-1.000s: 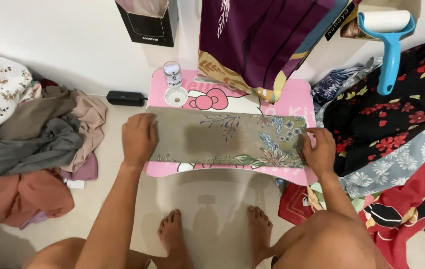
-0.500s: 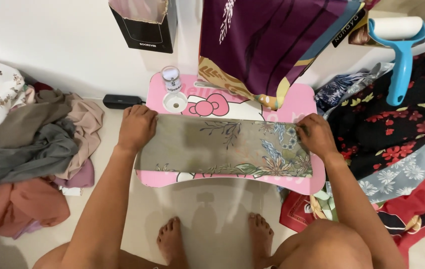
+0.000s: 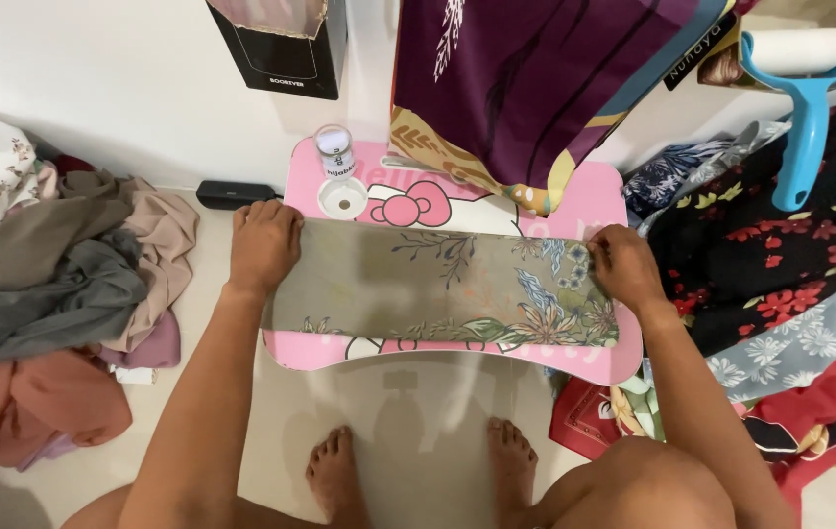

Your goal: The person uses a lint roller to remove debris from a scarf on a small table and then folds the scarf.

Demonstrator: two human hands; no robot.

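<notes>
A long folded olive-grey cloth with a flower print [image 3: 437, 286] lies across a small pink lap table [image 3: 457, 358]. My left hand [image 3: 263, 245] rests on the cloth's left end, fingers curled over its far corner. My right hand [image 3: 621, 266] grips the cloth's right end, fingers closed on the far edge. Both forearms reach in from below. My bare feet [image 3: 418, 470] rest on the floor under the table.
A small clear jar [image 3: 335, 152] stands at the table's far left corner. A purple patterned cloth [image 3: 525, 88] hangs over the far edge. Piled clothes lie at left [image 3: 55, 294] and flowered fabrics at right [image 3: 780, 284]. A blue lint roller [image 3: 805, 108] lies far right; a black box [image 3: 281, 44] stands by the wall.
Both hands slid from the cloth's near edge up to its far corners. The view shifted slightly, so the table sits lower in the picture.
</notes>
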